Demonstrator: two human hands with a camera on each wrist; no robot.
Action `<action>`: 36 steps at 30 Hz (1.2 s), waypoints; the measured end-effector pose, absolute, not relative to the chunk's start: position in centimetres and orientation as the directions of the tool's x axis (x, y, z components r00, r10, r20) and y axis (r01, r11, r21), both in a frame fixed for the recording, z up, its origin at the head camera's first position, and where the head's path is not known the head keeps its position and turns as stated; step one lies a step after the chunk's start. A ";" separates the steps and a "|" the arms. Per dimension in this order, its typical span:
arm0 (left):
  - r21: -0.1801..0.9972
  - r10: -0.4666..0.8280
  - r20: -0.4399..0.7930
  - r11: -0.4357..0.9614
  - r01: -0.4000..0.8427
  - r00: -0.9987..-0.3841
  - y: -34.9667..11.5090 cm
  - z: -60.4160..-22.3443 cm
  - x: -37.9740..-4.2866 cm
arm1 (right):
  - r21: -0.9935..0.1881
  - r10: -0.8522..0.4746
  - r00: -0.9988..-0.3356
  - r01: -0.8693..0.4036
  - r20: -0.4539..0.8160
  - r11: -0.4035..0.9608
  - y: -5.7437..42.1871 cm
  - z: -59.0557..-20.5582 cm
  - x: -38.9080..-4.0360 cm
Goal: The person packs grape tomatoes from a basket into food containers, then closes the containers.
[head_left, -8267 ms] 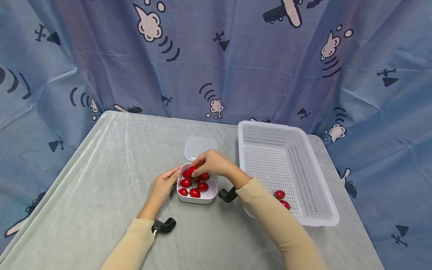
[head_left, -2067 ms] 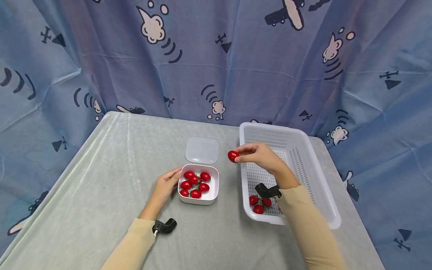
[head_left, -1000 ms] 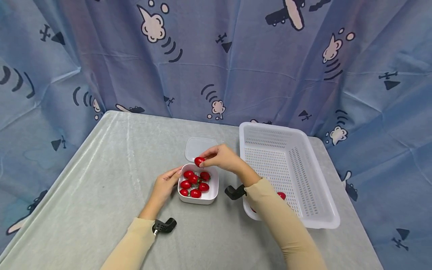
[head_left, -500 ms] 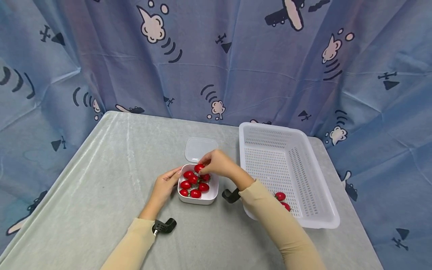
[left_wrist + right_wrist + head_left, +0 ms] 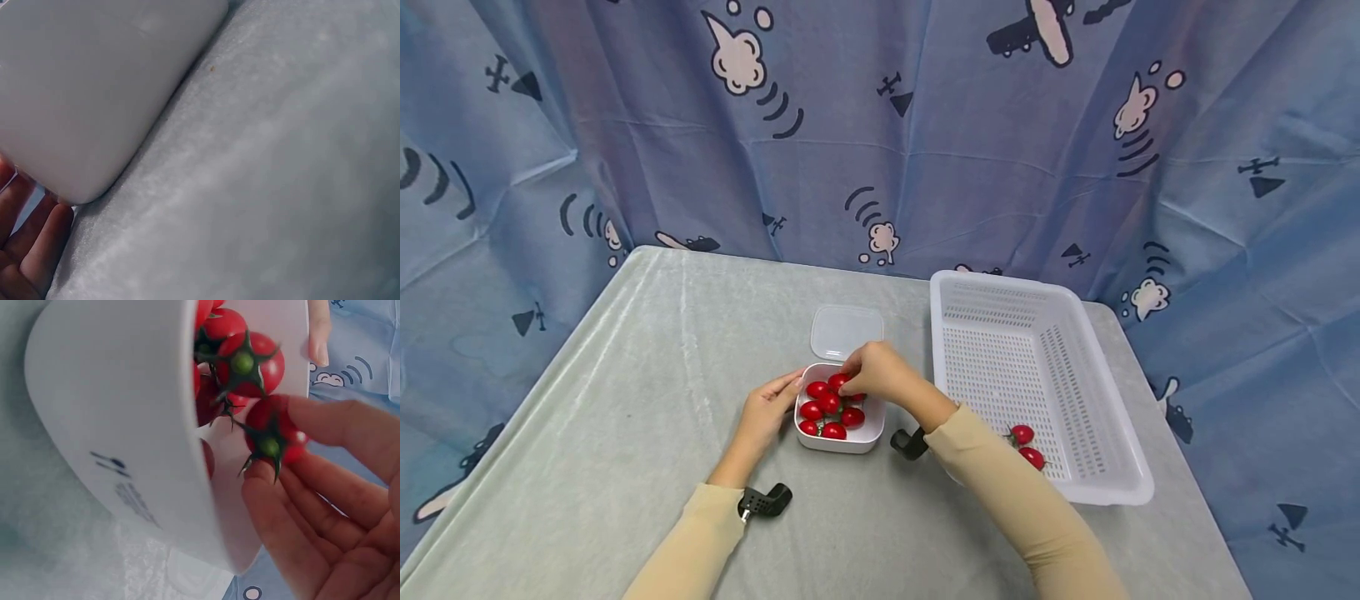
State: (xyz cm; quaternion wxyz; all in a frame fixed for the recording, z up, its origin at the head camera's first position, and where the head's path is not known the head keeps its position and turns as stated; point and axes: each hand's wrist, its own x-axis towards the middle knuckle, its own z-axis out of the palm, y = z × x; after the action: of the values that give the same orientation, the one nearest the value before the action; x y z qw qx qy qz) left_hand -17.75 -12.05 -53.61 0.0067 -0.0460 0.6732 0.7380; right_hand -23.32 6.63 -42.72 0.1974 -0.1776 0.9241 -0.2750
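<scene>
1. White box [image 5: 838, 447]: holds several red tomatoes [image 5: 852, 417] with green stalks, one partly behind the right hand [image 5: 883, 372].
2. Held tomato [image 5: 275, 431]: inside the box, toward its back, pinched between the right thumb and fingers; whether it touches the box floor cannot be told.
3. Left hand [image 5: 766, 408]: at the box's left side, fingers extended against the outer wall; cut off in the left wrist view.
4. White basket [image 5: 996, 358]: perforated, right of the box; two tomatoes [image 5: 1022, 434] in view—its near left corner hidden by the right sleeve [image 5: 1007, 492].
5. Printed marks [image 5: 131, 494]: dark, on the box wall; lettering illegible.
6. Clear lid [image 5: 847, 332]: flat on the cloth-covered table [image 5: 647, 400], just behind the box.
7. Patterned blue curtain [image 5: 820, 125]: behind the table.
</scene>
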 end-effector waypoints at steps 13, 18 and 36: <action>0.992 -0.049 -0.080 -0.097 -0.075 -0.996 -12.1 -53.5 -17.7 | -0.704 -0.416 -0.869 -0.117 -0.269 0.700 7.6 -42.3 -23.4; 0.991 -0.050 -0.090 -0.102 -0.084 -0.995 -12.1 -53.5 -17.7 | -0.791 -0.427 -0.868 -0.069 -0.253 0.608 8.6 -41.0 -23.2; 0.991 -0.067 -0.101 -0.096 -0.095 -0.993 -12.0 -53.5 -17.7 | -0.861 -0.367 -0.908 -0.015 -0.200 0.508 18.7 -36.1 -22.7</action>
State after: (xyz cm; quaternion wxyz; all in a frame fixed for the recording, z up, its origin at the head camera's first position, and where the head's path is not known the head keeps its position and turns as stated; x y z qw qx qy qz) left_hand -17.72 -11.97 -53.47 0.0096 -0.0600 0.6722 0.7379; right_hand -22.66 18.67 -36.12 0.1822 -0.1128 0.8490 -0.4830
